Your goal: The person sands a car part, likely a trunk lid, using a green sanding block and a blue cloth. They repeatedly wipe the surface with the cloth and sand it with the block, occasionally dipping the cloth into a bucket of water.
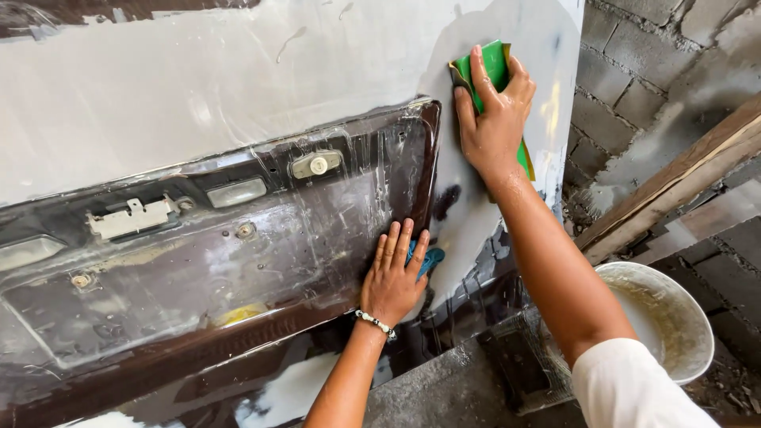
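Observation:
My right hand [491,119] presses a green sanding block [493,62] flat against the grey, wet upper part of a car body panel [198,103]. My left hand [394,273], with a beaded bracelet at the wrist, rests fingers-spread on the dark brown recessed part of the panel [158,269]. A blue object [430,257] peeks out from under its fingers; I cannot tell whether the hand grips it. The panel is wet and streaked.
A white bucket [674,317] with cloudy water stands at the lower right. Behind it are a grey block wall [634,71] and slanted wooden planks [682,182]. A concrete ledge [452,388] lies below the panel. Small light fittings [236,192] sit in the recess.

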